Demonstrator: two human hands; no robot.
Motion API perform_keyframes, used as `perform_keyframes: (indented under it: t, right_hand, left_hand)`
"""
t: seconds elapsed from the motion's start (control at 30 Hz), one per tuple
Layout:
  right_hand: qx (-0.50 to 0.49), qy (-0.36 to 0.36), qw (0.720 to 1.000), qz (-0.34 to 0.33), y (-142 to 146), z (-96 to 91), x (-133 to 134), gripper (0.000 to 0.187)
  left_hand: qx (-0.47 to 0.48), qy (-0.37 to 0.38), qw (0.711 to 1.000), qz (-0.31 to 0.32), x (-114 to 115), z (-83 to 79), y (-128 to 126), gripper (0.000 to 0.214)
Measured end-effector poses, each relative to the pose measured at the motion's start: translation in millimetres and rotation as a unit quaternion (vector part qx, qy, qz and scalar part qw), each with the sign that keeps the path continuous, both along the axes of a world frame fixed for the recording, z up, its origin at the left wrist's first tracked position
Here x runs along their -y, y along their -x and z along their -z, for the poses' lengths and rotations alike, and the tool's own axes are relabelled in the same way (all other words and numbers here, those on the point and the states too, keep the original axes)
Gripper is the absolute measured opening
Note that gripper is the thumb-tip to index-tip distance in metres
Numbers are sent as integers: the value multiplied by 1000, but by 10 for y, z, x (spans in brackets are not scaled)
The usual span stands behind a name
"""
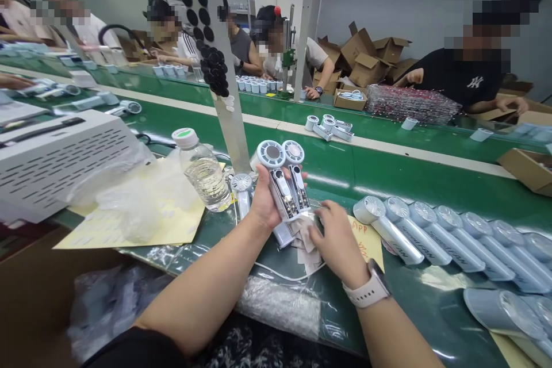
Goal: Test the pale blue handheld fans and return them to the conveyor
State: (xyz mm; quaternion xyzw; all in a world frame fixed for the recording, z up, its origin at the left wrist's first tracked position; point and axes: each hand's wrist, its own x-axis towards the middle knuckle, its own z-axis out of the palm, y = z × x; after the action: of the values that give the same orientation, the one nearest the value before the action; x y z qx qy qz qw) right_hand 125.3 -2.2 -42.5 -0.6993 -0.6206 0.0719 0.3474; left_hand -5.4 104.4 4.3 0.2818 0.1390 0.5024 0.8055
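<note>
My left hand (266, 201) is wrapped round two light-blue handheld fans (282, 198), held side by side with their round heads up. Their handles are uncovered on the side facing me, showing circuit boards and small parts inside. My right hand (340, 238), with a watch on its wrist, is beside the lower ends of the handles, fingers apart and slightly bent. Its thumb is near some white paper-like pieces (307, 236); whether it touches them I cannot tell. Just behind my left hand another fan (242, 188) is on the table.
Several finished-looking fans (425, 230) lie in a row at right. A clear bottle (202, 171) and yellow sheets (172, 230) under plastic are at left, beside a white vented box (64, 155). A metal post (235, 138) rises ahead. Co-workers sit across the green conveyor (371, 169).
</note>
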Motion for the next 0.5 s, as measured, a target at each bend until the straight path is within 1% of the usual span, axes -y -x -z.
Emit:
perform_keyframes:
  t: [0.07,0.1,0.17,0.2,0.27,0.3,0.33,0.4,0.43,0.5]
  right_hand:
    - [9,1,999,-41,11,11,-13,15]
    - [-3,-15,999,-39,-8,-7,-17,19]
    - [-57,-89,994,8,-101,-83,-17,24]
    - [-95,-135,985,40,-166,-133,-12,24]
    - [-182,-210,956,92,-293,-231,2,20]
    - [-227,-231,940,104,-343,-274,9,17]
    - [-271,-240,926,105,-378,-309,14,16]
    - [-357,-222,904,83,-406,-364,19,16]
    - [-402,-201,891,63,-405,-386,20,21]
    - [-496,-144,856,20,-390,-425,26,45]
  left_hand:
    - [-6,-5,999,43,38,0,-15,66]
    - [-8,-9,998,61,56,3,-20,66]
    - [-12,-16,995,99,89,18,-29,66]
    - [-15,-20,992,122,107,31,-34,65]
    - [-25,-27,982,183,151,71,-52,65]
    - [-33,-31,975,219,180,95,-64,65]
    - [-43,-35,965,257,212,119,-77,66]
    - [-61,-40,947,313,278,159,-102,67]
    - [-65,-42,941,330,306,170,-110,68]
    - [-67,-48,935,345,343,174,-118,69]
